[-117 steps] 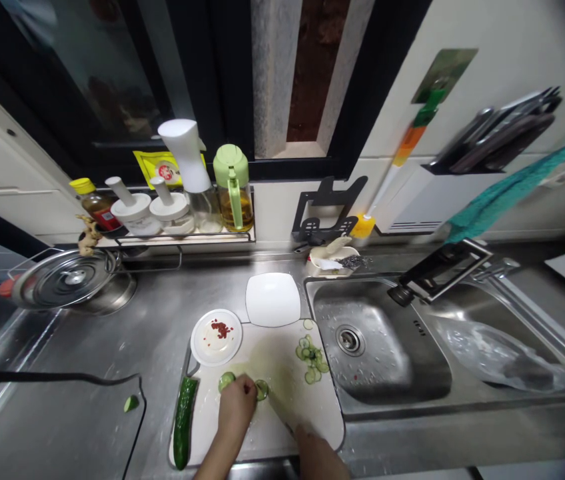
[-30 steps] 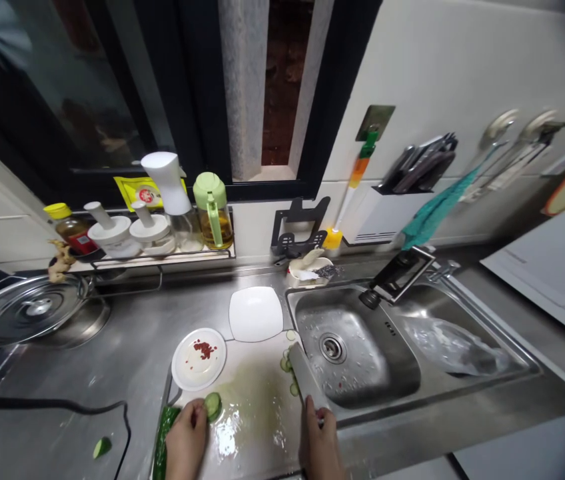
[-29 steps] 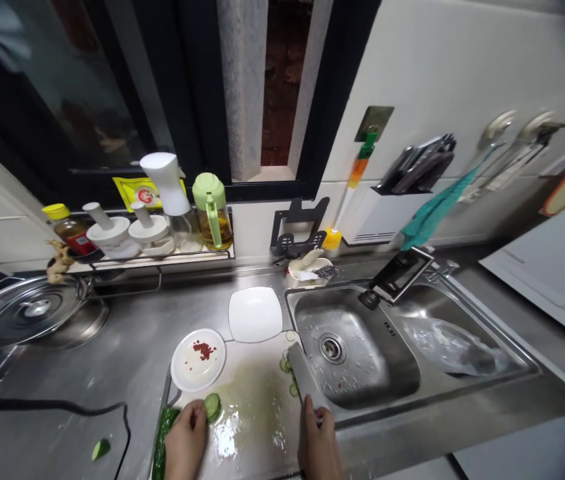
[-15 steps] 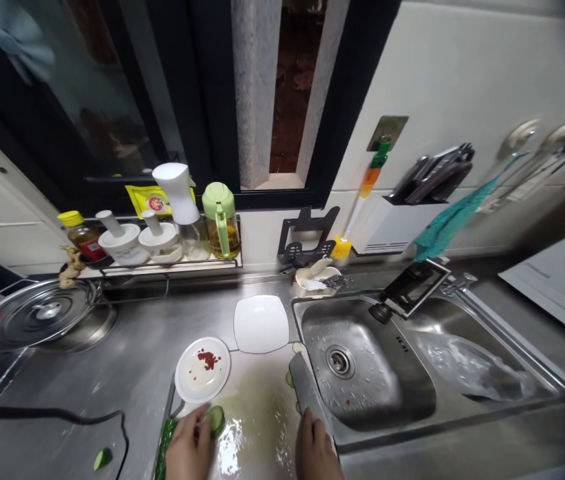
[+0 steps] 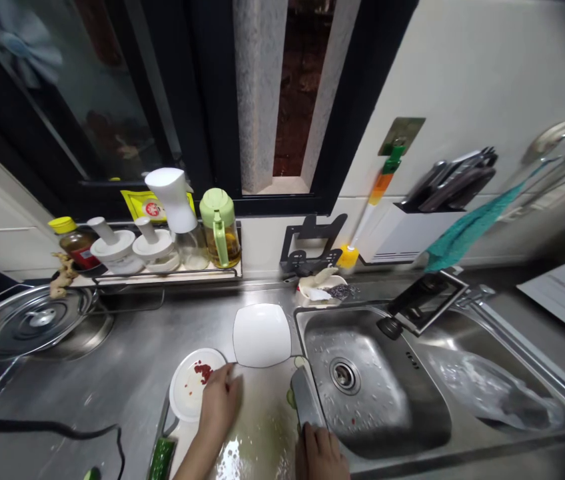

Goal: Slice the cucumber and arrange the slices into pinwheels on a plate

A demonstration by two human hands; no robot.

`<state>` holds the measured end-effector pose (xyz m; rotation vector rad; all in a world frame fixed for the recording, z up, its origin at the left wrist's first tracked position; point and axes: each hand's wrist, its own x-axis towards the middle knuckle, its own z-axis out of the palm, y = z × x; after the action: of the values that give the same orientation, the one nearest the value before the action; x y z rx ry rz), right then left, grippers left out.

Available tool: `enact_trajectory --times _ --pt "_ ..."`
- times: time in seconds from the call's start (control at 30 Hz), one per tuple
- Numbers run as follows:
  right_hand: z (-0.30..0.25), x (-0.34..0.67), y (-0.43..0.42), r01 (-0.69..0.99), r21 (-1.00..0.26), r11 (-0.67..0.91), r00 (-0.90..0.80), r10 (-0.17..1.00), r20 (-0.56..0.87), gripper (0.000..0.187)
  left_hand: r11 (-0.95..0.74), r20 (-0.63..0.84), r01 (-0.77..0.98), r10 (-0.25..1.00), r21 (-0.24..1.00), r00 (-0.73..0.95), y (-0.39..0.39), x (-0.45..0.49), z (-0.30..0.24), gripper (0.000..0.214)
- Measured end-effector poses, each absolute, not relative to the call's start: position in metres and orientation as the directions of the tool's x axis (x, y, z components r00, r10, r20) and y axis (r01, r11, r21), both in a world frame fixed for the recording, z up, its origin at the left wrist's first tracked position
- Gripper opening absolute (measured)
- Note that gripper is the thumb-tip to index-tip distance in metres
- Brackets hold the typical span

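Note:
My right hand [image 5: 321, 452] is closed round the handle of a kitchen knife [image 5: 307, 400], its blade lying along the right edge of the wet white cutting board [image 5: 257, 413]. Thin cucumber slices [image 5: 291, 398] lie beside the blade. Over the board's far left part is my left hand [image 5: 222, 400], its fingers curled together; whatever they hold is hidden. It partly overlaps a small white plate [image 5: 182, 387] with chopped red bits [image 5: 203, 371]. Behind the board stands a square white plate [image 5: 262, 335]. A length of cucumber [image 5: 161, 459] rests at the board's left edge.
At right is a steel double sink [image 5: 377, 373], with a plastic bag [image 5: 492, 387] in its far basin. A shelf with an oil jug [image 5: 220, 230] and jars runs behind. A lidded pan [image 5: 37, 320] and a black cord [image 5: 62, 430] are at left.
My left hand has moved forward from the front of the board toward the plates. The cucumber piece at its fingers is out of sight. The knife has shifted slightly within a view that turned.

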<state>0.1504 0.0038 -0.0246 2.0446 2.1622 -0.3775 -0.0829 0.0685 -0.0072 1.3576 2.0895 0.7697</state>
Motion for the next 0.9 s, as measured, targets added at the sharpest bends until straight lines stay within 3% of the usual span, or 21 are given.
enact_trajectory --times 0.13,0.23,0.4,0.57,0.9 --pt "0.007 0.144 0.071 0.965 -0.245 0.096 -0.159 0.954 -0.254 0.031 0.454 -0.269 0.706 0.891 0.543 -0.365 0.116 -0.080 -0.001 0.027" --pt "0.017 0.132 0.131 0.970 -0.242 0.031 -0.094 0.963 -0.253 0.031 0.522 -0.366 0.737 0.847 0.429 -0.386 0.142 -0.077 -0.001 0.027" --pt "0.002 0.116 0.187 0.971 -0.237 -0.017 -0.051 0.960 -0.276 0.029 0.574 -0.436 0.737 0.800 0.357 -0.412 0.162 -0.072 -0.009 0.026" --pt "-0.008 0.113 0.197 0.967 -0.252 -0.026 -0.053 0.952 -0.300 0.028 0.601 -0.452 0.728 0.778 0.330 -0.437 0.167 -0.070 -0.008 0.030" --pt "0.006 0.122 0.178 0.949 -0.316 0.003 -0.101 0.951 -0.293 0.026 0.576 -0.408 0.714 0.808 0.399 -0.425 0.126 -0.077 0.013 0.028"
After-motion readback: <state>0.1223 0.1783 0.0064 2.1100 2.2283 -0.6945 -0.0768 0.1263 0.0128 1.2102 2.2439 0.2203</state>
